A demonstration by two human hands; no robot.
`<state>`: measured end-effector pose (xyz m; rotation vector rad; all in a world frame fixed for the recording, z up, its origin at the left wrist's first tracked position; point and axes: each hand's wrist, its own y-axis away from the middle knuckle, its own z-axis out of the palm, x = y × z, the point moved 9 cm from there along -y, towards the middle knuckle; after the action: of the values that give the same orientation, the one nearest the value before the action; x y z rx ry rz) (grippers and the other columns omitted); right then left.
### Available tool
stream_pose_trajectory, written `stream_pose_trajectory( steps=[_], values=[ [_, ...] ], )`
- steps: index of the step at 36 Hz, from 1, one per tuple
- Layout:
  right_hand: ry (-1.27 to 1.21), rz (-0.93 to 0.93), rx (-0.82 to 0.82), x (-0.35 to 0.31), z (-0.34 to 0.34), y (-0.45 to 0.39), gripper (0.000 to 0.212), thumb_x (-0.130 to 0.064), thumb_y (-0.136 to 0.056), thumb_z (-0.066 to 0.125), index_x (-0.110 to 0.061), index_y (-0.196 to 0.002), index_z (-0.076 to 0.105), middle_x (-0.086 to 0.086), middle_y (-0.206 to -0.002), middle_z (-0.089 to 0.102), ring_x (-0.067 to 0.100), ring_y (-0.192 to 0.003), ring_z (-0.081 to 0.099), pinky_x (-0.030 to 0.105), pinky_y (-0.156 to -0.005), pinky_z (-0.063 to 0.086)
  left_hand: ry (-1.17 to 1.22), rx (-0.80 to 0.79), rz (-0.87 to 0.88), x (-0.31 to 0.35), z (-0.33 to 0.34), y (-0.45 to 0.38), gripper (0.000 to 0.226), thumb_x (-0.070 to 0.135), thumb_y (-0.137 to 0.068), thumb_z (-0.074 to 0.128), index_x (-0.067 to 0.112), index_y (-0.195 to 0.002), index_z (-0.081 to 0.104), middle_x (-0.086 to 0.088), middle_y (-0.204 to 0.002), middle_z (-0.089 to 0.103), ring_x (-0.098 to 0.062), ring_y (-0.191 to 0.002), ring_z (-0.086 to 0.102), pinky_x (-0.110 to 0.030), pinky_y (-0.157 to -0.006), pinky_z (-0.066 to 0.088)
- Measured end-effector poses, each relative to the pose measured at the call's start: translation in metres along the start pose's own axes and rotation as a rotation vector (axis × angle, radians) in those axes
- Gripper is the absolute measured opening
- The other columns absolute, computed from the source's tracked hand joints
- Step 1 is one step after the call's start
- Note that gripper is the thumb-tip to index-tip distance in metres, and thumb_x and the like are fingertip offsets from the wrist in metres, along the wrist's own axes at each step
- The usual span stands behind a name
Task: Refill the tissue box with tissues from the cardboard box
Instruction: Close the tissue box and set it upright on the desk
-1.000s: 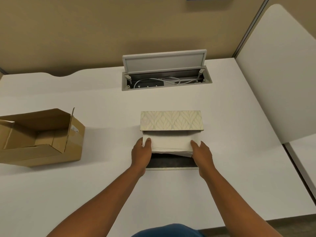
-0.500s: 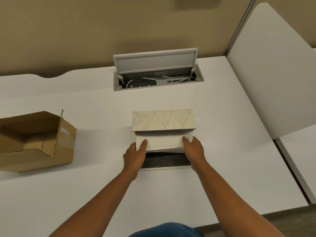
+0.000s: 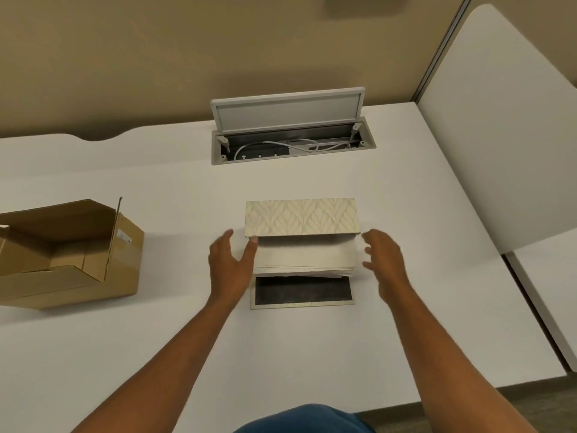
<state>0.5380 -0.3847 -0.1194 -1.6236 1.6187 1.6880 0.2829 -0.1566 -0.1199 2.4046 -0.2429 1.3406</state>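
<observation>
The tissue box (image 3: 300, 217), cream with a leaf pattern, lies on its side in the middle of the white desk, its opening facing me. A white stack of tissues (image 3: 304, 256) sticks partly out of it. The box's flat bottom panel (image 3: 302, 290), dark inside, lies on the desk just in front. My left hand (image 3: 229, 264) is at the stack's left end, fingers spread, thumb tip touching the box corner. My right hand (image 3: 382, 256) hovers just off the stack's right end, fingers apart. The brown cardboard box (image 3: 67, 253) lies open on its side at the left.
An open cable hatch (image 3: 292, 132) with a raised grey lid and white cables is set in the desk behind the tissue box. A white divider panel (image 3: 499, 129) stands on the right. A beige wall runs behind the white desk (image 3: 156, 323).
Both hands have let go of the tissue stack and moved outward to its sides, fingers opening. The stack sits deeper in the tissue box than a second ago.
</observation>
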Motion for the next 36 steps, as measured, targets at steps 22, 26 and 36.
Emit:
stream_pose_trajectory(
  steps=[22,26,36],
  values=[
    [1.203,-0.681,-0.060,-0.009,0.089,0.067,0.054,-0.043,-0.092,0.052,-0.019,-0.141,0.051,0.016,-0.154,0.042,0.036,-0.144,0.034,0.059,-0.109,0.029,-1.034,-0.548,0.538,0.113,0.091,-0.049,0.076,0.062,-0.090,0.050,0.023,-0.151,0.027,-0.008,-0.154,0.037,-0.033,-0.137,0.035,-0.055,-0.110,0.030],
    [1.243,-0.730,-0.093,-0.002,0.102,0.079,0.052,-0.038,-0.090,0.056,-0.018,-0.137,0.055,0.017,-0.150,0.047,0.038,-0.138,0.041,0.061,-0.109,0.030,-1.027,-0.510,0.560,0.112,0.089,-0.045,0.074,0.060,-0.090,0.051,0.024,-0.150,0.029,-0.007,-0.154,0.038,-0.032,-0.136,0.038,-0.053,-0.109,0.032],
    [1.295,-0.673,-0.146,0.005,0.110,0.088,0.062,-0.028,-0.091,0.055,-0.016,-0.150,0.037,0.017,-0.158,0.034,0.039,-0.138,0.038,0.058,-0.110,0.027,-1.023,-0.483,0.572,0.112,0.088,-0.043,0.071,0.058,-0.091,0.051,0.023,-0.150,0.029,-0.007,-0.153,0.038,-0.032,-0.136,0.037,-0.053,-0.110,0.030]
  ],
)
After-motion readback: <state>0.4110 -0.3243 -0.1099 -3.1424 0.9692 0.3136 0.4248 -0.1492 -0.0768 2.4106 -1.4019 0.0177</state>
